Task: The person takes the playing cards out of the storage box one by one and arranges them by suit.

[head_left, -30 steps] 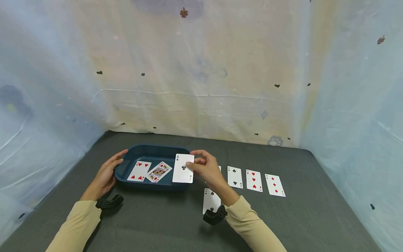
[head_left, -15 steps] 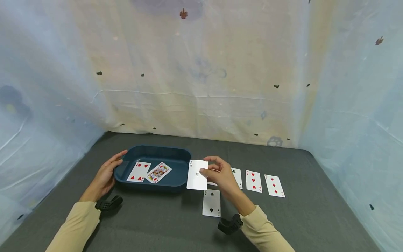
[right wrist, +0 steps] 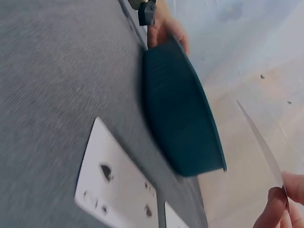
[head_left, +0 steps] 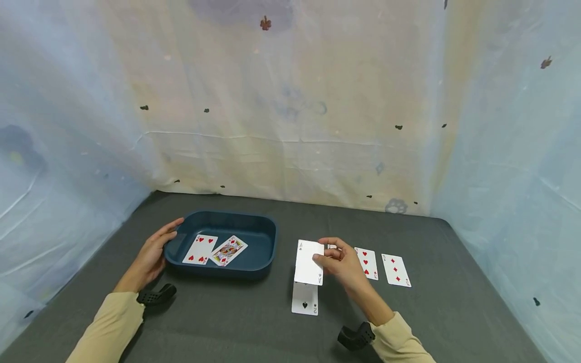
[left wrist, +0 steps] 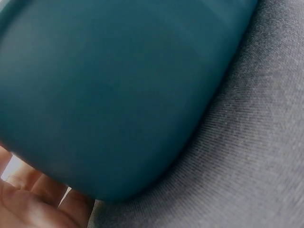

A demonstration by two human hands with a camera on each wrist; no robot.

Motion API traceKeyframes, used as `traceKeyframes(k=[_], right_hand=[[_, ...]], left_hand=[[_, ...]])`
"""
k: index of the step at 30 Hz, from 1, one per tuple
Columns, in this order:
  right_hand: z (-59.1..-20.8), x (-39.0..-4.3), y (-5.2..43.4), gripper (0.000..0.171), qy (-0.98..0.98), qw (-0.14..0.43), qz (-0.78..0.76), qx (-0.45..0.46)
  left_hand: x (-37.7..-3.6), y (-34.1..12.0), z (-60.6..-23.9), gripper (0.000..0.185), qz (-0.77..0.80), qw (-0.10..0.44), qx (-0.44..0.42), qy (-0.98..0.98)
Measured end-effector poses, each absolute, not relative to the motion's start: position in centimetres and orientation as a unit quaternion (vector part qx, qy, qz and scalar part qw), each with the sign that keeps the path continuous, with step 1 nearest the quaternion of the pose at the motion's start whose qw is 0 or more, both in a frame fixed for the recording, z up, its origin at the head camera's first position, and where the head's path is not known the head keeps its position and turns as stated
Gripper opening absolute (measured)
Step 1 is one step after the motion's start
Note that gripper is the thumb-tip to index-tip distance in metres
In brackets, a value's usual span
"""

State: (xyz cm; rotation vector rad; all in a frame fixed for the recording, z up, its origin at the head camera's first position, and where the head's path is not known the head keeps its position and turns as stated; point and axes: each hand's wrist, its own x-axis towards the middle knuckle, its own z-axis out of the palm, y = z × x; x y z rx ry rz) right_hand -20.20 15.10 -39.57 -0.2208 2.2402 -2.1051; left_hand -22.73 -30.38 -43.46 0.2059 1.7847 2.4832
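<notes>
My right hand (head_left: 338, 263) pinches the ace of clubs (head_left: 309, 262) and holds it above the table, over the top of the two of spades (head_left: 305, 299). In the right wrist view the ace of clubs (right wrist: 263, 147) shows edge-on between my fingertips (right wrist: 273, 206), with the two of spades (right wrist: 111, 180) flat below. My left hand (head_left: 152, 252) grips the left rim of the dark teal tray (head_left: 265, 252), seen close up in the left wrist view as the tray (left wrist: 109, 90). In the tray lie a four of hearts (head_left: 200, 248) and a queen (head_left: 229, 250).
A three of hearts (head_left: 365, 262) and a three of diamonds (head_left: 396, 270) lie in a row to the right of my right hand; another card is hidden behind it. The grey table (head_left: 227, 322) is walled by pale sheeting at the back and sides.
My right hand has carried the ace of clubs from over the tray's right end rightward and down toward the row of cards. The left hand has stayed on the tray.
</notes>
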Motion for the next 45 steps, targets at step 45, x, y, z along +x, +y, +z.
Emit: traceKeyframes(k=[45], right_hand=[[-43.1, -18.9, 22.2, 0.04, 0.869, 0.031, -0.491, -0.058]], left_hand=[[-22.6, -30.4, -43.5, 0.047, 0.805, 0.037, 0.073, 0.587]])
